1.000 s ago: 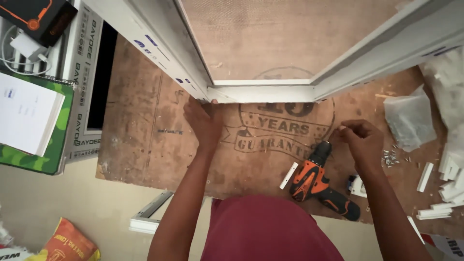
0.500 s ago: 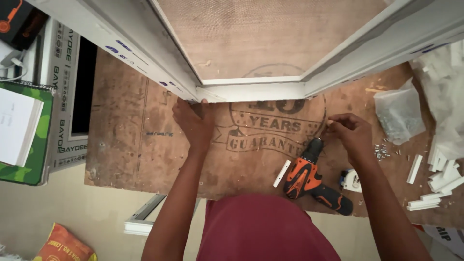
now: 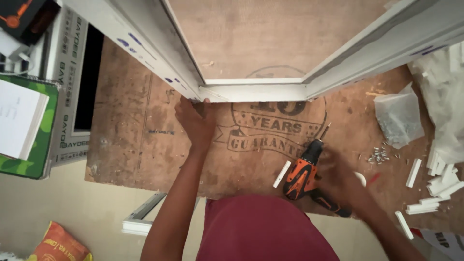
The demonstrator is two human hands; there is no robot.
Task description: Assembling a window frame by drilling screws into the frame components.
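While one drill (image 3: 309,174) lies flat, two hands (image 3: 195,121) flank it.

An orange-and-black drill (image 3: 304,176) lies on the brown stamped plywood board (image 3: 145,135) beneath a white frame (image 3: 256,92).

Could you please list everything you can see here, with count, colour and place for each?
window frame: one, white, across the top, corner at centre.
plywood board: one, brown, under everything.
cordless drill: one, orange and black, lying centre-right.
bag of screws: one, clear, right.
loose screws: a small pile, silver, below the bag.
short profile offcuts: several, white, right edge; one more left of the drill.
notepad: one, white on a green board, far left.
sack: one, orange, bottom left.
left hand: pressed against the frame corner.
right hand: blurred, at the drill's handle.
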